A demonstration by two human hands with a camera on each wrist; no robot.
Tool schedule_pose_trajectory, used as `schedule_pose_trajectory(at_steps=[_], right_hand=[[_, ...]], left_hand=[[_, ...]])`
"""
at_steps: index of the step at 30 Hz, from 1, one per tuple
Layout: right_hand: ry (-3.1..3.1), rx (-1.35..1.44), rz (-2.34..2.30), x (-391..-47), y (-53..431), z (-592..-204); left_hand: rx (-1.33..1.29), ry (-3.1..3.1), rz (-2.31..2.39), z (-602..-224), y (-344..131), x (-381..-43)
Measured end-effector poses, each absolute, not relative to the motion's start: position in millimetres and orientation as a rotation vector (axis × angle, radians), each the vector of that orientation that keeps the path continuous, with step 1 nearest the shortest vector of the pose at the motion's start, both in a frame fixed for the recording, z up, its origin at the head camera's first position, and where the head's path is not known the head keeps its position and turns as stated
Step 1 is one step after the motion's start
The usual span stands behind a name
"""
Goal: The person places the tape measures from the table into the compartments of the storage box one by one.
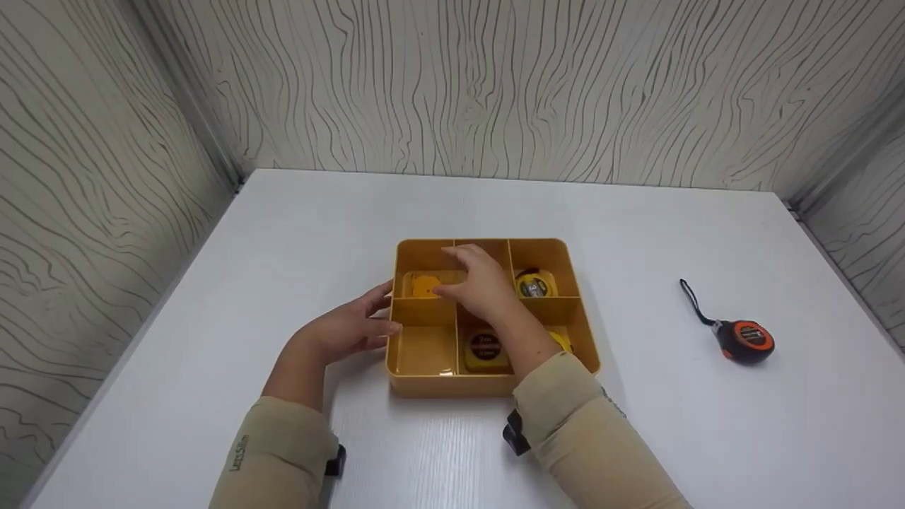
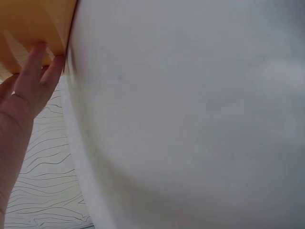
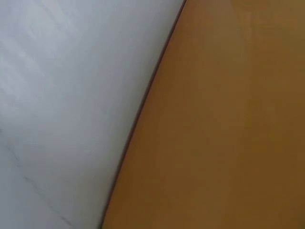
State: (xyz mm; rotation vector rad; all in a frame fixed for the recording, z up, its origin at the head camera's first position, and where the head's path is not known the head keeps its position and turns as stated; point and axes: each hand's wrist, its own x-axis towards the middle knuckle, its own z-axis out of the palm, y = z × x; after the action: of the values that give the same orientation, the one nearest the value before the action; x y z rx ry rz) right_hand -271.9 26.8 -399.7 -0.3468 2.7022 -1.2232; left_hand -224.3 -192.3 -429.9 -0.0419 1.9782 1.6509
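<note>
A yellow six-compartment box (image 1: 452, 387) holds tape measures. In the head view, my left hand (image 1: 351, 326) lies at its left side, thumb at the rim; the left wrist view shows straight fingers (image 2: 32, 71) against the outer wall. My right hand (image 1: 482, 284) reaches over the back middle compartment, thumb and fingers apart with nothing visible between them. Its thumb tip is close to a yellow tape measure (image 1: 424, 285) in the back left compartment. Another tape measure (image 1: 534, 284) sits back right, and one with a dark round label (image 1: 485, 348) front middle. My forearm partly hides a yellow item (image 1: 562, 341) front right.
A black and orange tape measure (image 1: 749, 342) with a wrist strap (image 1: 694, 302) lies on the white table (image 1: 339, 212) to the right of the box. Wood-patterned panels (image 1: 452, 92) stand behind and at both sides of the table.
</note>
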Motion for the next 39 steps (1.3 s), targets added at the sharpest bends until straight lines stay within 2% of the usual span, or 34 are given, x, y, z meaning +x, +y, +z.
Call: schedule_pose_trajectory(at_steps=[12, 21, 28, 39], right_hand=[[2.537, -0.349, -1.508, -269, 44, -392], [2.482, -0.391, -1.551, -262, 62, -381], [2.534, -0.523, -1.482, -252, 91, -367], [2.51, -0.554, -1.526, -238, 134, -359]], left_hand=[[-0.075, 1.988, 1.636, -429, -193, -225], [-0.091, 1.986, 1.633, -429, -193, -225], [-0.055, 1.971, 1.647, -429, -191, -225], [-0.063, 1.971, 1.647, -427, -191, -224]])
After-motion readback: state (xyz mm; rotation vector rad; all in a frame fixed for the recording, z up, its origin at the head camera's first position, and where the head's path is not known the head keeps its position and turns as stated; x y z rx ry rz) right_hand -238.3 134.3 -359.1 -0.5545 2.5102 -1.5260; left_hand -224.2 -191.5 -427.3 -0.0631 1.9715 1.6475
